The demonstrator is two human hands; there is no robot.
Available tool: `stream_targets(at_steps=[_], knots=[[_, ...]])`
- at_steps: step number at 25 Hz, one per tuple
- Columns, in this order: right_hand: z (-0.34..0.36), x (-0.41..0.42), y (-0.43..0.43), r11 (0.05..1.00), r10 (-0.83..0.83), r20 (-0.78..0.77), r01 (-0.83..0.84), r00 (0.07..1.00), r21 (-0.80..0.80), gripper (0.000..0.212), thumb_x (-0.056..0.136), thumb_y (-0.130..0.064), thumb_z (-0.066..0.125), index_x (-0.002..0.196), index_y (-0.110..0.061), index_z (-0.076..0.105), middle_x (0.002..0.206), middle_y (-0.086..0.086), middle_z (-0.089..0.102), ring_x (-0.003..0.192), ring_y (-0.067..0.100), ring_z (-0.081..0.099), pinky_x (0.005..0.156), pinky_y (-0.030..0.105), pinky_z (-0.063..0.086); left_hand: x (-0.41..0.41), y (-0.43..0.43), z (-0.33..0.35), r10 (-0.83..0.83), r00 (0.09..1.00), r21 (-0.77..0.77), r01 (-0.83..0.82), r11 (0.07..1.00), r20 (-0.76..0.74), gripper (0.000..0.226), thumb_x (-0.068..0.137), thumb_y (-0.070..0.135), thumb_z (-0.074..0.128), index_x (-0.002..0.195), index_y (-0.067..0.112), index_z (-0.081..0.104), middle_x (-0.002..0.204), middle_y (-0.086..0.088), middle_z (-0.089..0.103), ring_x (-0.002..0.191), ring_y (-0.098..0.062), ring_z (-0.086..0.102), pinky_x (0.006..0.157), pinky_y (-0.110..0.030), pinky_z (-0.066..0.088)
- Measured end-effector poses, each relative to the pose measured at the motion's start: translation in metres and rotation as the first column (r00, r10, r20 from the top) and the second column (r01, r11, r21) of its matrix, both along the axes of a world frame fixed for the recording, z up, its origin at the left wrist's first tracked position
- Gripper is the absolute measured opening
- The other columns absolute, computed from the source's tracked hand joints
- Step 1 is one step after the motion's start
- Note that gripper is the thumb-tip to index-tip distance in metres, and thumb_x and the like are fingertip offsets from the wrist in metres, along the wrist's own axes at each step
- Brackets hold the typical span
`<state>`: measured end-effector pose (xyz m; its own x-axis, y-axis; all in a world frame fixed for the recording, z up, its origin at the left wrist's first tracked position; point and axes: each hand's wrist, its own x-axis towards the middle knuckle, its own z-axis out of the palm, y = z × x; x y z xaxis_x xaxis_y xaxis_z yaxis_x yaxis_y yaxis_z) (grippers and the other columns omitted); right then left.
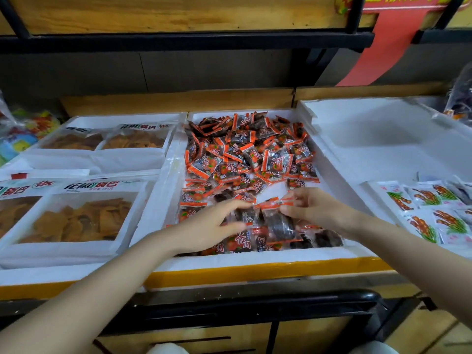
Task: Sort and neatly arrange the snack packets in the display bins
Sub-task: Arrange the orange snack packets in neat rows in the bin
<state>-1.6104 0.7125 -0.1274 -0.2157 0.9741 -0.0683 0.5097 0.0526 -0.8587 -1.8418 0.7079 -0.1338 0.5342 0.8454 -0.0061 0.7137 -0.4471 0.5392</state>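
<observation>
The middle white foam bin [255, 259] holds several small orange-and-dark snack packets [245, 154], heaped loosely. My left hand [207, 228] lies over the packets at the bin's front, fingers spread and lightly bent on a dark packet. My right hand [314, 208] pinches the orange top edge of one clear packet [278, 226] with dark contents, lifted slightly above the pile. Both hands sit close together near the front of the bin.
The left bin [76, 251] holds large flat bags of orange crisps [81, 218]. The right bin [357, 139] holds white packets with green-and-orange prints [434, 215] in its front corner. A wooden shelf with a black metal frame [178, 39] hangs overhead. A black rail [255, 300] runs below the bins.
</observation>
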Motion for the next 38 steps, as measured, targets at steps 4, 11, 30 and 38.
stream_targets(at_steps=[4, 11, 30, 38], knots=[[-0.020, -0.008, -0.002, 0.992, 0.118, 0.217, -0.108, 0.969, -0.058, 0.019, 0.090, -0.021, 0.061, 0.105, -0.011, 0.056, 0.100, 0.014, 0.064, 0.080, 0.022, 0.065, 0.071, 0.029, 0.057, -0.019, 0.002, -0.008, -0.125, 0.982, -0.184, 0.098, 0.978, -0.144, 0.057, 0.096, 0.025, 0.055, 0.147, 0.031, 0.030, 0.149, 0.015, 0.033, 0.129, 0.005, 0.028, 0.106, -0.013, 0.023], [-0.017, -0.008, -0.006, 0.945, 0.177, 0.493, -0.287, 0.852, 0.156, 0.015, 0.091, -0.031, 0.058, 0.104, -0.025, 0.053, 0.094, -0.004, 0.062, 0.083, 0.005, 0.056, 0.069, 0.016, 0.044, -0.021, 0.011, -0.010, -0.195, 0.955, -0.194, 0.153, 0.969, -0.221, 0.061, 0.096, 0.029, 0.053, 0.150, 0.031, 0.023, 0.155, 0.013, 0.024, 0.139, 0.000, 0.023, 0.114, -0.018, 0.019], [-0.023, -0.070, 0.138, 0.984, -0.066, 0.407, -0.009, 0.911, 0.180, 0.063, 0.084, -0.039, 0.066, 0.130, -0.001, 0.045, 0.110, 0.014, 0.064, 0.097, 0.026, 0.062, 0.081, 0.033, 0.049, -0.006, 0.108, -0.024, 0.230, 0.967, 0.113, -0.218, 0.969, -0.109, 0.040, 0.090, 0.035, 0.062, 0.129, 0.027, 0.055, 0.106, 0.002, 0.041, 0.114, -0.019, 0.041, 0.090, -0.028, 0.034], [-0.014, -0.052, 0.151, 0.992, -0.116, 0.082, 0.120, 0.990, -0.043, 0.042, 0.087, -0.019, 0.066, 0.053, -0.015, 0.042, 0.052, 0.000, 0.052, 0.050, 0.014, 0.048, 0.053, 0.020, 0.040, -0.012, 0.111, -0.017, 0.216, 0.973, 0.131, -0.205, 0.970, -0.082, 0.016, 0.088, 0.031, 0.064, 0.087, 0.028, 0.049, 0.097, 0.006, 0.047, 0.099, -0.017, 0.038, 0.094, -0.035, 0.032]])
